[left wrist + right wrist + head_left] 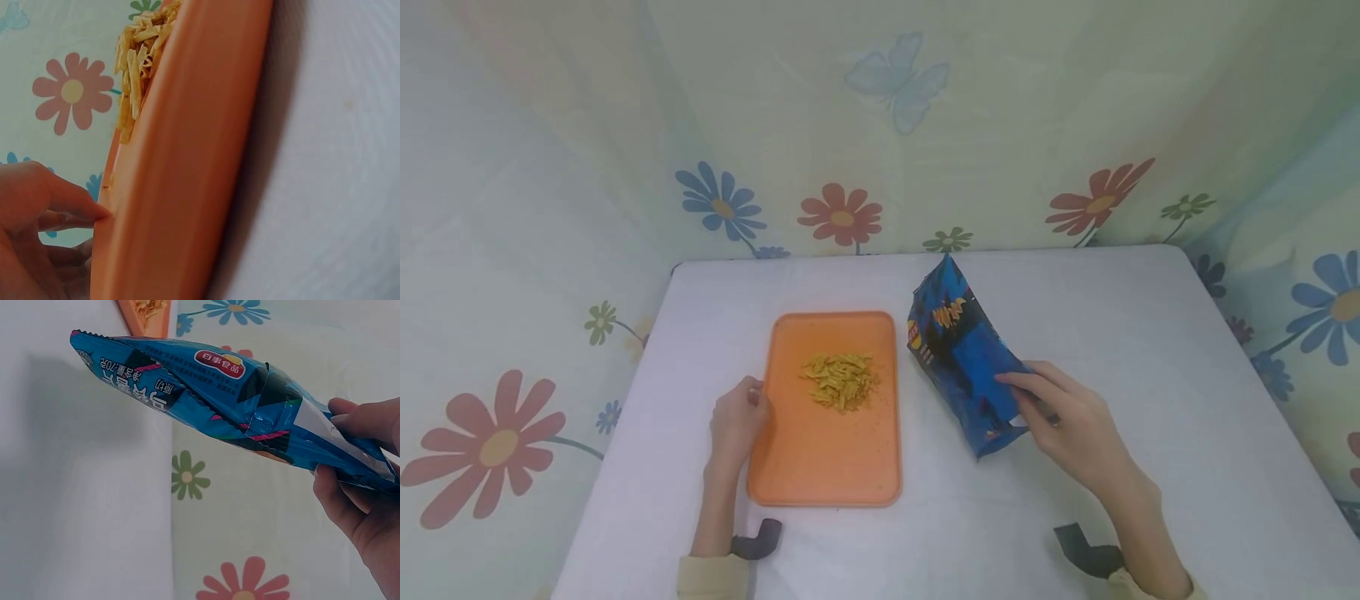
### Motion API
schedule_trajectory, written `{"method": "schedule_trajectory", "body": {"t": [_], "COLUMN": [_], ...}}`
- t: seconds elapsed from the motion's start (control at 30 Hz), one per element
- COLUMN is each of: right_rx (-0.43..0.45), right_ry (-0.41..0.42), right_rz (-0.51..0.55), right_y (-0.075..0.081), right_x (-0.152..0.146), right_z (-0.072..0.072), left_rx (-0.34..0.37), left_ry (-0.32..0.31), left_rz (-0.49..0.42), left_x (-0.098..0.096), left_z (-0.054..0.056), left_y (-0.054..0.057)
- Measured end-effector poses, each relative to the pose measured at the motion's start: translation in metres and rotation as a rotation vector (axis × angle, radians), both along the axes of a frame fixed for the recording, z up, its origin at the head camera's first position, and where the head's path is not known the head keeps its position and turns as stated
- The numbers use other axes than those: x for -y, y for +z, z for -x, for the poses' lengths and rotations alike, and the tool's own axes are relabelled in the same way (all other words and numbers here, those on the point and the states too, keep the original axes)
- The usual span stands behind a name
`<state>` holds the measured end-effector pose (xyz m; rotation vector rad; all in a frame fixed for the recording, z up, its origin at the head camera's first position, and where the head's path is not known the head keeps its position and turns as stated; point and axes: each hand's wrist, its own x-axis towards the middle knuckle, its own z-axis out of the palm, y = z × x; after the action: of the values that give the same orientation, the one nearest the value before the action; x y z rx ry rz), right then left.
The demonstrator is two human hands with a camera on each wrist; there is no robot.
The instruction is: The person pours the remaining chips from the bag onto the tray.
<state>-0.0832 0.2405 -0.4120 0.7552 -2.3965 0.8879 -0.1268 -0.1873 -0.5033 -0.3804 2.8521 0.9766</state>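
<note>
A blue snack bag [970,367], printed with dark and yellow graphics, is tilted beside the tray's right side. My right hand [1071,421] pinches its near right end between thumb and fingers. In the right wrist view the bag [206,394] looks flattened, with its seam along the length and my right hand [369,469] at one end. Yellow snack sticks [841,382] lie heaped on an orange tray [823,471]. My left hand [741,417] grips the tray's left rim, a fingertip [100,211] pressed on the edge in the left wrist view.
A white-covered table [1150,350] lies beneath everything. Behind it hangs a curtain [1000,125] printed with flowers and a butterfly. Small crumbs are scattered on the tray near the heap. Black curved pieces [760,540] show at both wrists.
</note>
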Motion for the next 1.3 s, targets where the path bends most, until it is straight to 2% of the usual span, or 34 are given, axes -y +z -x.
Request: {"method": "schedule_trajectory", "body": {"t": [0.2, 0.47, 0.77, 1.17, 1.3], "right_rx": [0.002, -0.004, -0.029, -0.086, -0.099], "right_ry": [-0.038, -0.100, -0.169, -0.197, -0.206], "right_rz": [-0.008, -0.029, -0.072, -0.111, -0.120], "right_y": [-0.001, 0.000, 0.002, -0.001, -0.002], "right_x": [-0.008, -0.019, -0.030, -0.047, -0.052], "right_z": [-0.004, -0.008, -0.010, -0.008, -0.006], "left_rx": [-0.016, -0.002, -0.025, 0.016, 0.008], "left_ry": [-0.006, -0.011, -0.015, 0.002, 0.000], "left_rz": [0.014, 0.011, 0.009, -0.010, -0.012], "left_x": [0.000, -0.001, 0.001, 0.000, 0.000], "left_z": [0.000, -0.001, 0.000, -0.001, -0.001], "left_y": [0.001, 0.005, 0.000, 0.001, 0.002]}}
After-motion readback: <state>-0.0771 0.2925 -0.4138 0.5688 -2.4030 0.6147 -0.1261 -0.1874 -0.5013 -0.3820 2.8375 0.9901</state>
